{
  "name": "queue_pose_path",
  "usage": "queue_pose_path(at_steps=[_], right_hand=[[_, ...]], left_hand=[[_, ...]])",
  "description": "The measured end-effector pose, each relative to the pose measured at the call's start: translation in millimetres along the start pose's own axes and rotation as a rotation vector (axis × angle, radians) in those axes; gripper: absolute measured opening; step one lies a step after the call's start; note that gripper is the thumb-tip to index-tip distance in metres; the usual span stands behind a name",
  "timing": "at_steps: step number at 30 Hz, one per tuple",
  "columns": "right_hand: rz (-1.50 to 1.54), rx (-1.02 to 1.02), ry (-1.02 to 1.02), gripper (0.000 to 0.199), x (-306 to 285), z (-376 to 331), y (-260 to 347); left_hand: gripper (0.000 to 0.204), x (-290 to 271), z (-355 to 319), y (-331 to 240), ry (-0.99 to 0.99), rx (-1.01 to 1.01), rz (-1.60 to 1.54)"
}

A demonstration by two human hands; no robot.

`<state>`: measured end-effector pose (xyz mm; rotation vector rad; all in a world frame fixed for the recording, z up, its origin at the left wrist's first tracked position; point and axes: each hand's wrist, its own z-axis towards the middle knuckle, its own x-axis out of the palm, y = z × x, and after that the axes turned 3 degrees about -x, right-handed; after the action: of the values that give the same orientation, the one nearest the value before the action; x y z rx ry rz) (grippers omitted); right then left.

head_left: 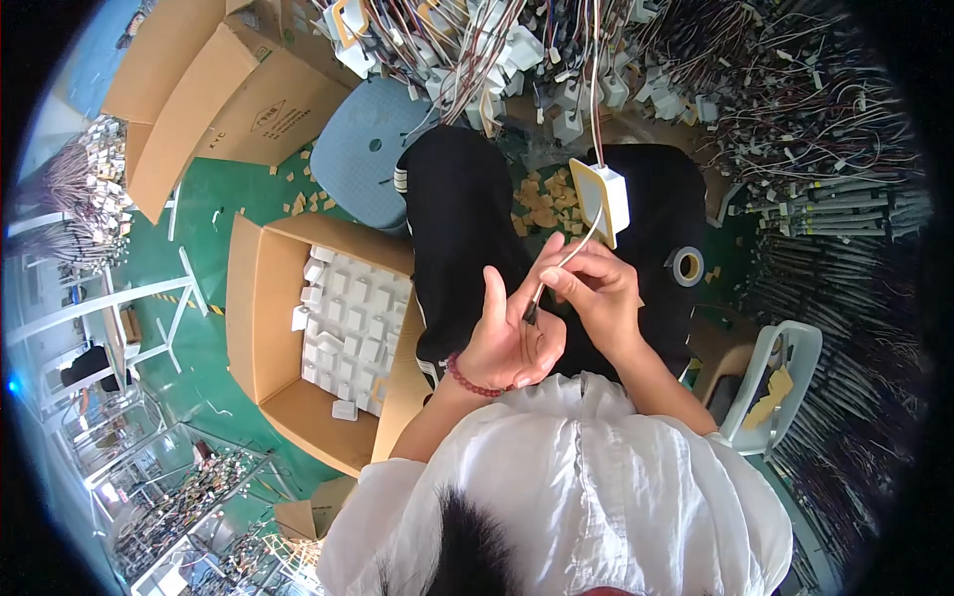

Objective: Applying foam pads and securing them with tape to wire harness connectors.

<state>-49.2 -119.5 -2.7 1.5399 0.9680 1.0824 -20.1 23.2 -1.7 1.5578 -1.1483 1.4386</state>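
A white box-shaped part with a tan-edged plate [602, 199] hangs on thin wires above my lap. From it a white cable [586, 238] runs down to my hands and ends in a dark sleeve [531, 312] with fine wires. My right hand [606, 298] pinches the cable between thumb and fingertips. Palm up, my left hand [512, 343] has its thumb raised apart and its lower fingers curled around the cable's dark end. The left index finger reaches under the right fingers. What lies inside the curled fingers is partly hidden.
An open carton [283, 397] with rows of white parts stands at my left. Beyond it are a blue stool [368, 139] and another carton [258, 109]. A tape roll [686, 266] rests on my right thigh. Bundled wires [805, 109] crowd the far right. A white plastic chair [785, 368] stands right.
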Motion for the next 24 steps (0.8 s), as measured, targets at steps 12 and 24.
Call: queue_pose_path(at_steps=[12, 24], right_hand=[[0.072, -0.094, -0.050, 0.010, 10, -6, 0], [-0.236, -0.153, -0.080, 0.017, -20, 10, 28]], left_hand=[[0.048, 13, -3, 11, -0.066, 0.070, -0.099], [0.054, 17, -28, -5, -0.179, 0.206, 0.031]])
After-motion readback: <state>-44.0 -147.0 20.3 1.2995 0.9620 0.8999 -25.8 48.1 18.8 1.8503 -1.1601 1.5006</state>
